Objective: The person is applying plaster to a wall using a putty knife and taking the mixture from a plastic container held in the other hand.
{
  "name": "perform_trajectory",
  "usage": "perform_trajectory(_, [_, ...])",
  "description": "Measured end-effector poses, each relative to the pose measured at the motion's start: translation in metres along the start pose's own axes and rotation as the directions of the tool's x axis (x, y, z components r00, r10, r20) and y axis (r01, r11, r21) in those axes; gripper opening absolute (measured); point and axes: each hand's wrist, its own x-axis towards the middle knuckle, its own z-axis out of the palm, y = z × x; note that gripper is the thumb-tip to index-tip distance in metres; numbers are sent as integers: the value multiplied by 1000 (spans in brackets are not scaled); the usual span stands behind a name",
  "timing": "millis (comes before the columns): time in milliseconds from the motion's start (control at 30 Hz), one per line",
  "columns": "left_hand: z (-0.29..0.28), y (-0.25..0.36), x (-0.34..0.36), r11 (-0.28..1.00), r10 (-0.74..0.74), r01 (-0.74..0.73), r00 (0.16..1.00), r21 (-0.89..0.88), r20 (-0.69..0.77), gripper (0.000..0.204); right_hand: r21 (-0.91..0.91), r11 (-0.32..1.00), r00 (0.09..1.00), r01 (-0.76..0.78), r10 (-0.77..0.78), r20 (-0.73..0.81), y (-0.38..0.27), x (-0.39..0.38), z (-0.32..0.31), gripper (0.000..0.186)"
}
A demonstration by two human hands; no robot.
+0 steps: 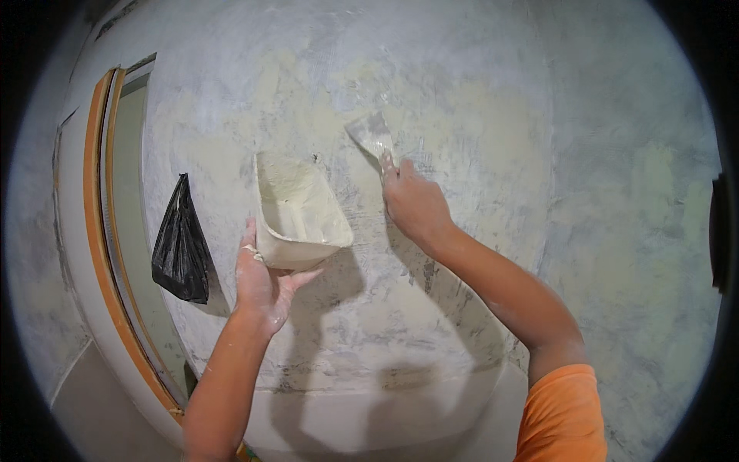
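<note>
Already the wall [462, 115] wears cream filler in patches, with grey bare areas left at the right and low down. The right hand [414, 202] grips a putty knife [372, 137], blade against the wall. The left hand [263, 283] cups a filler tub [299, 212] from beneath. A black bag [182, 245] hangs left, beside an orange-trimmed door frame [98, 231]; nothing blocks the blade.

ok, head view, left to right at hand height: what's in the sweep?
Orange door frame → black plastic bag → left hand under the plaster tray → putty knife → right hand → patchy plastered wall.
</note>
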Motion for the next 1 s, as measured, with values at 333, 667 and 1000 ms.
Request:
perform_trajectory(333, [-1,-13,46,1000,0,-1,999,25,46,65,13,1000,976,21,-18,-219,48,82,-15,41])
perform_trajectory(667, [-33,-5,85,1000,20,-19,991,-5,129,66,14,998,998,55,-55,39,-15,28,24,46])
perform_trajectory(1000, [-41,-14,93,994,-83,90,990,-58,118,69,419,908,1000,-16,24,-13,38,107,-34,32])
